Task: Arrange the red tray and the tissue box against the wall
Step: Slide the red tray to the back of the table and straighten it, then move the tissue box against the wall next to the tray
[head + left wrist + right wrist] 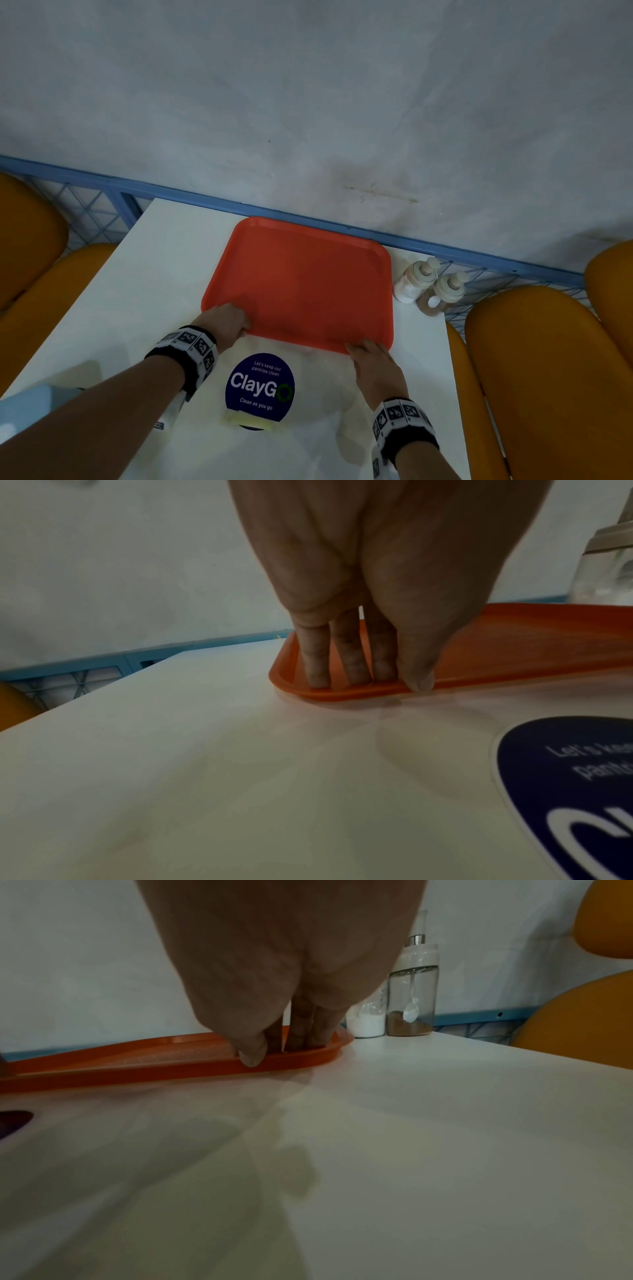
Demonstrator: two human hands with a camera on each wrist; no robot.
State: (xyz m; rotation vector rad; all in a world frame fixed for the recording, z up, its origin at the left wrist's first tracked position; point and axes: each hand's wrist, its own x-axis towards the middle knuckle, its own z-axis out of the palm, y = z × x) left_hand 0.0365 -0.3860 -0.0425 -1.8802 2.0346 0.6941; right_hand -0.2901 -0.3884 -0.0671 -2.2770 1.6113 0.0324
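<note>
The red tray (301, 284) lies flat on the white table (164, 274), its far edge close along the blue rail (445, 245) at the foot of the wall (308, 85) and its far-left corner at the rail; the long axis runs roughly parallel to the wall. At the lower left of the head view, a pale blue object (24, 411) sits at the table's near-left edge, partly hidden by the left forearm; it may be the tissue box, but this cannot be confirmed. The left hand (227, 323) grips the tray's near-left corner. The left wrist view shows what the head view does not: the fingers (316, 658) curl down inside the tray, and the thumb (418, 674) presses the outside of the rim. The round ClayGo sticker (259, 387) lies on the table between the wrists. The right hand (373, 366) grips the near-right corner likewise; the right wrist view shows its fingers (301, 1031) inside the rim and its thumb (251, 1053) outside. Both forearms reach forward, wrists raised above the table. Two glass dispenser jars (428, 284) stand just right of the tray by the wall; only the right wrist view reveals white powder in one, brown powder and a small spoon (411, 1010) in the other.
</note>
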